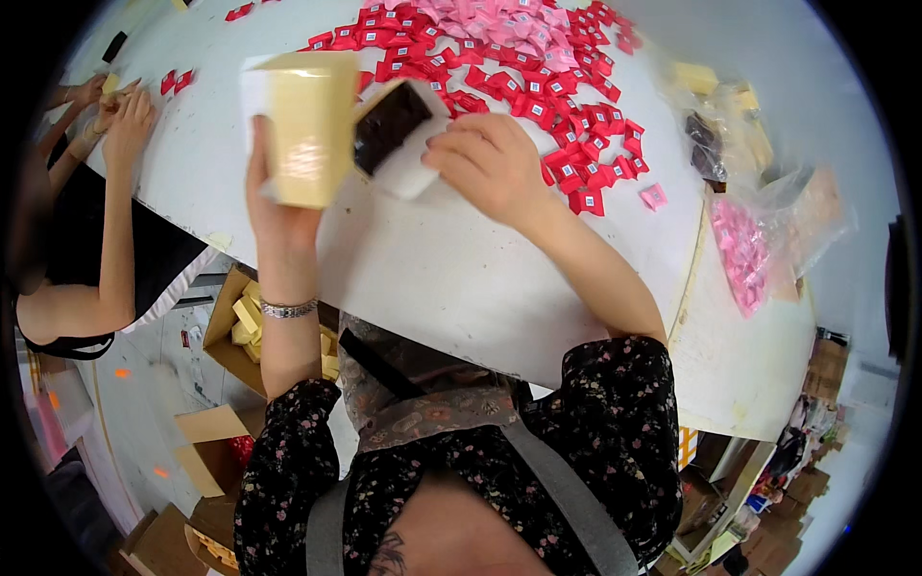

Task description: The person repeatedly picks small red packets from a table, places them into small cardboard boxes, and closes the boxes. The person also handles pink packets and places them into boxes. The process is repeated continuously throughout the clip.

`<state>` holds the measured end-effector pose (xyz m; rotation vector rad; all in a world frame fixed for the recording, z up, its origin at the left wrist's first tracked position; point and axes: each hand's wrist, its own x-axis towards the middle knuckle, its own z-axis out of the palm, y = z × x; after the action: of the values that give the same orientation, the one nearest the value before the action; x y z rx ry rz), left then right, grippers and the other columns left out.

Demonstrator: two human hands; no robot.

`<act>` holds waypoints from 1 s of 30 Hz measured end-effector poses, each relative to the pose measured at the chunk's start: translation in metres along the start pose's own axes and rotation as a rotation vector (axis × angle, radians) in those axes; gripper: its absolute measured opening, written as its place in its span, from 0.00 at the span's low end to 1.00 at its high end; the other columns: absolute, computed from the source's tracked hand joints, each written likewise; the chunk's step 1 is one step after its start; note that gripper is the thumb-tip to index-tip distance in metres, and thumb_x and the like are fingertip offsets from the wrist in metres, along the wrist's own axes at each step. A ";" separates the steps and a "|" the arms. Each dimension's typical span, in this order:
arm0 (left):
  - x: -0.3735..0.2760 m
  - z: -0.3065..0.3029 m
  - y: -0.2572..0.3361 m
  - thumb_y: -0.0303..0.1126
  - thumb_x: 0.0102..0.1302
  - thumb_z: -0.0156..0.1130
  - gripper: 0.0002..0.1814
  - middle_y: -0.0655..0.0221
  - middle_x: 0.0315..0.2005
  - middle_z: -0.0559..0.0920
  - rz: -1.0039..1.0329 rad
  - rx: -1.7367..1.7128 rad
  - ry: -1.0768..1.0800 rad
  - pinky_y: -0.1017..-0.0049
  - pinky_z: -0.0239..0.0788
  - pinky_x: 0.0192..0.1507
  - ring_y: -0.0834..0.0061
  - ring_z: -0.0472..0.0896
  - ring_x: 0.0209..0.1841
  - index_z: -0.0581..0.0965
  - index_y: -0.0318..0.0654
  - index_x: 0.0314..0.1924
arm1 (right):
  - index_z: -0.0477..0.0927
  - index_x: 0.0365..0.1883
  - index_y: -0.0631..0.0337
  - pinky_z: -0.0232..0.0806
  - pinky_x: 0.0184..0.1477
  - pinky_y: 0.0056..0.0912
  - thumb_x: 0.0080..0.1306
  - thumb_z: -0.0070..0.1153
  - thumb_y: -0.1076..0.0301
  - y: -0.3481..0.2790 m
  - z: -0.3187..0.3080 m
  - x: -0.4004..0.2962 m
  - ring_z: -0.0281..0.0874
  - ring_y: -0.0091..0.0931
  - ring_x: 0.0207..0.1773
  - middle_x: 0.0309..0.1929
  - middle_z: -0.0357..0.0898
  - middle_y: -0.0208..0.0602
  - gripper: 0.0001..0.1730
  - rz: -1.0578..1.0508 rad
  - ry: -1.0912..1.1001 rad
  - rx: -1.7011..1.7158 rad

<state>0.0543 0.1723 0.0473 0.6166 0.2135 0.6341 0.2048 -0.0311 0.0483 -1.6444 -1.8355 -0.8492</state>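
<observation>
My left hand (284, 216) grips a pale yellow cardboard box (310, 137) from below and the side, raised above the white table (432, 252). A white edge shows along its left side. Just to the right is a smaller white and cream carton (410, 169) with a dark brown face or opening (392, 126); blur hides which it is. The fingers of my right hand (490, 162) are bent against that carton's right edge. Beyond both hands spread many small red packets (533, 108) with printed codes, around a heap of pink packets (497, 29).
Another person's hands (130, 115) work at the table's left edge, near two red packets (176, 81). Right of me lie clear plastic bags (807, 223), one with pink packets (742, 252). Below the left edge stands a cardboard box (223, 324) of yellow cartons (248, 317).
</observation>
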 end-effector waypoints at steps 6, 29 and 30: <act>-0.012 0.000 0.022 0.38 0.72 0.57 0.13 0.66 0.38 0.82 0.600 1.010 0.313 0.79 0.71 0.42 0.76 0.79 0.35 0.80 0.35 0.45 | 0.80 0.50 0.58 0.70 0.51 0.42 0.58 0.63 0.68 0.059 0.034 0.023 0.74 0.41 0.53 0.45 0.81 0.41 0.20 0.362 0.098 -0.030; -0.097 -0.011 -0.045 0.29 0.50 0.72 0.47 0.42 0.52 0.67 0.559 1.746 -0.244 0.60 0.65 0.54 0.47 0.71 0.51 0.55 0.20 0.65 | 0.82 0.44 0.60 0.70 0.34 0.36 0.58 0.64 0.65 -0.021 -0.021 -0.057 0.78 0.33 0.35 0.34 0.78 0.36 0.16 0.543 -0.281 -0.392; -0.095 -0.012 -0.051 0.29 0.50 0.73 0.48 0.42 0.51 0.68 0.537 1.706 -0.198 0.60 0.65 0.54 0.46 0.71 0.50 0.55 0.19 0.65 | 0.82 0.43 0.60 0.70 0.35 0.36 0.58 0.64 0.65 -0.023 -0.024 -0.050 0.77 0.33 0.36 0.34 0.78 0.35 0.16 0.513 -0.319 -0.419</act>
<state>-0.0001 0.0876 0.0078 2.4260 0.3883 0.8012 0.1871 -0.0838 0.0243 -2.4945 -1.3578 -0.8031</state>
